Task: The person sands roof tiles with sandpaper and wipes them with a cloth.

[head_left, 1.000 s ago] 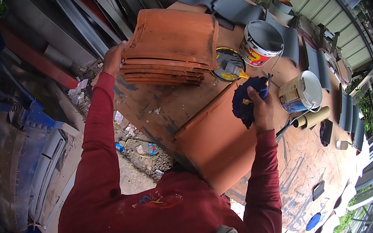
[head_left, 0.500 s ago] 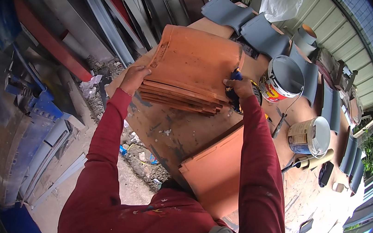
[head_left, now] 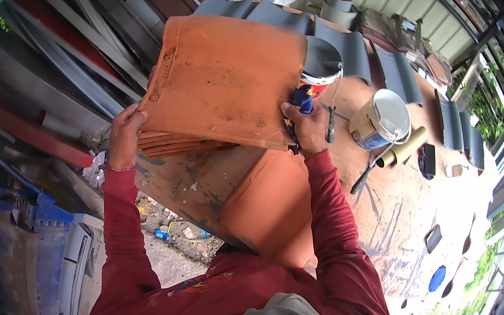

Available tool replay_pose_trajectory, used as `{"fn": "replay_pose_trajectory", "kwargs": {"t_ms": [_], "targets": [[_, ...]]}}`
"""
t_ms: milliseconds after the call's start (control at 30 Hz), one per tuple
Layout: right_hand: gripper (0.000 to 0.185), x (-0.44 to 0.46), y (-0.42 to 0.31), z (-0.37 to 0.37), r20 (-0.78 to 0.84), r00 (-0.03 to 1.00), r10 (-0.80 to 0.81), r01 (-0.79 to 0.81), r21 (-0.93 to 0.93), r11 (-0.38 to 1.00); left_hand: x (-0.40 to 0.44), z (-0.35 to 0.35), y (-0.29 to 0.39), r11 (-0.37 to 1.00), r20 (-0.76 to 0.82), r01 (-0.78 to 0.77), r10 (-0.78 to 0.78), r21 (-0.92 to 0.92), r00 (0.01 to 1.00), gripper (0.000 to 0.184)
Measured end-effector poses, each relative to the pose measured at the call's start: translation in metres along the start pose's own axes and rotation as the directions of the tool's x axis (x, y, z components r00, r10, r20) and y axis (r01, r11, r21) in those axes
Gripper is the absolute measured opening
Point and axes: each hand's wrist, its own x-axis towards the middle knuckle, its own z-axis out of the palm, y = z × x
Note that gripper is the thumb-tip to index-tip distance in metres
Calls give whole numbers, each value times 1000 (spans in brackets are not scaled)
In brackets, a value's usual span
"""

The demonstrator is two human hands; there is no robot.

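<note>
An orange clay tile [head_left: 224, 78] is held up between my two hands, over a stack of similar tiles [head_left: 181, 145]. My left hand [head_left: 125, 135] grips its lower left corner. At its right edge, my right hand [head_left: 307, 126] pinches the tile with the thumb on top, and a dark blue cloth [head_left: 303, 98] is bunched in the same hand. Another orange tile [head_left: 277, 205] lies on the table nearer to my body. The raised tile partly covers a paint bucket [head_left: 323, 62] behind it.
On the brown table [head_left: 378, 204] stand a second bucket [head_left: 380, 120] and a tan roll [head_left: 409, 149]. Grey curved tiles [head_left: 344, 46] line the far edge. Long metal profiles [head_left: 70, 50] lean at the left. A blue metal frame [head_left: 53, 215] is at lower left.
My right hand has gone from beside the lone tile to the stack's right edge with the cloth. The top tile has been gripped by both hands and lifted off the stack.
</note>
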Motion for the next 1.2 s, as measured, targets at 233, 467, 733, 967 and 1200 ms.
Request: {"fn": "replay_pose_trajectory", "kwargs": {"t_ms": [233,467,733,967,1200], "targets": [[17,-211,-22,-152,-470,882,-30,-31,-121,992,-84,117,22,893,472,-427,319,140,822,31],[27,-377,37,-262,-877,474,-81,52,-64,997,-191,298,-1,838,767,-537,282,95,576,22],[27,-439,109,-388,-948,317,9,-134,-36,990,-319,481,3,628,915,-774,263,80,308,33],[45,-434,131,-516,-745,662,80,-451,-310,837,-377,585,-42,393,831,-919,499,35,245,42],[54,-465,42,-513,-932,361,5,-50,-13,999,-358,552,-81,459,833,-886,462,68,304,46]]}}
